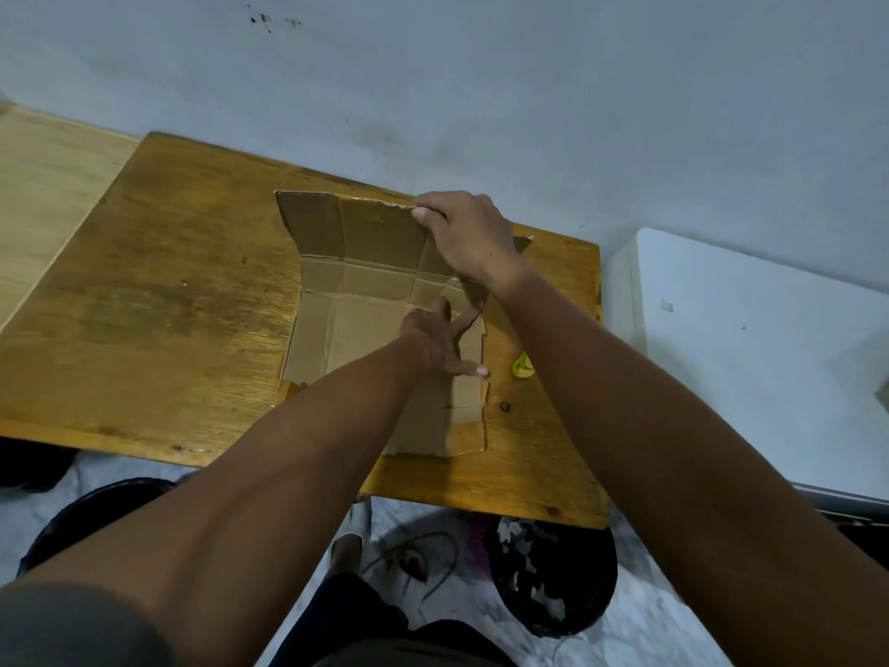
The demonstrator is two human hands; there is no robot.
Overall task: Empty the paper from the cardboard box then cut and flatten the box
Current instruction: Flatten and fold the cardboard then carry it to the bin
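Observation:
The cardboard box [370, 300] lies cut open on the wooden table [168, 305], its panels mostly spread flat, with the far panel still raised. My right hand [469, 238] grips the top edge of that far panel at its right end. My left hand [440, 339] presses flat, fingers spread, on the lower panels near the right side. A small yellow cutter [522, 367] lies on the table just right of the box, partly hidden by my right forearm. No paper is on the table.
A white cabinet or appliance [750, 339] stands right of the table. A black basket [553, 575] holding scraps sits on the floor under the table's near right corner. A pale wooden surface [43, 195] adjoins the table's left. The wall is close behind.

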